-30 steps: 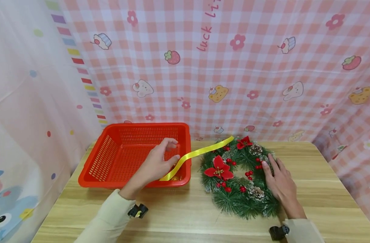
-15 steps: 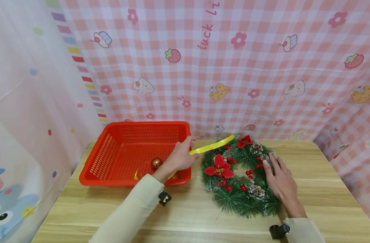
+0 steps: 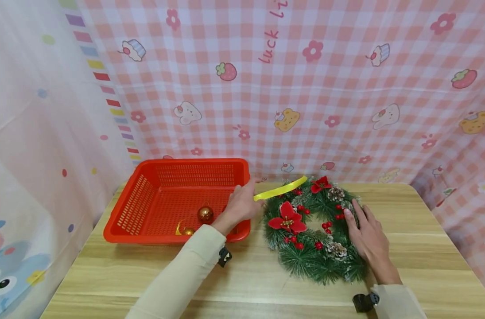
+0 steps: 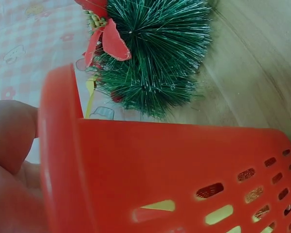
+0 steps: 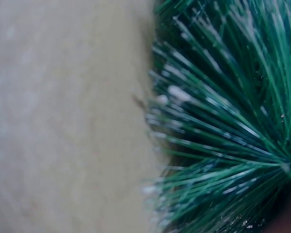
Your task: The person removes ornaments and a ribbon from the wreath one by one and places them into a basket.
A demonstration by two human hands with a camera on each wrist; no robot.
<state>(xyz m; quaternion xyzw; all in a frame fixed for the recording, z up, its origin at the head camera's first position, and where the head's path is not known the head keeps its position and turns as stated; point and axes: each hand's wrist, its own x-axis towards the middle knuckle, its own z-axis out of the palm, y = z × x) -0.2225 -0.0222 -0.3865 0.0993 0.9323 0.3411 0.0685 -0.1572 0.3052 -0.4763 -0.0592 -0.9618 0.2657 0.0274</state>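
My left hand is over the right rim of the red basket, its fingers curled and pinching a yellow ribbon. The ribbon runs from these fingers to the far left of a green wreath. In the left wrist view the basket's wall hides part of the fingers, and the fingertips are not clear. My right hand rests on the wreath's right side, fingers extended over the greenery. Red flowers, berries and pine cones decorate the wreath; the right wrist view shows only its needles and the table.
Inside the basket lie a shiny copper-coloured ball and a gold ornament. A wooden table carries everything. A pink checked curtain hangs right behind the table.
My left hand has moved right, from above the basket's inside to its right rim, and has taken hold of the ribbon. The ball and gold ornament have come into sight. My right hand has stayed put.
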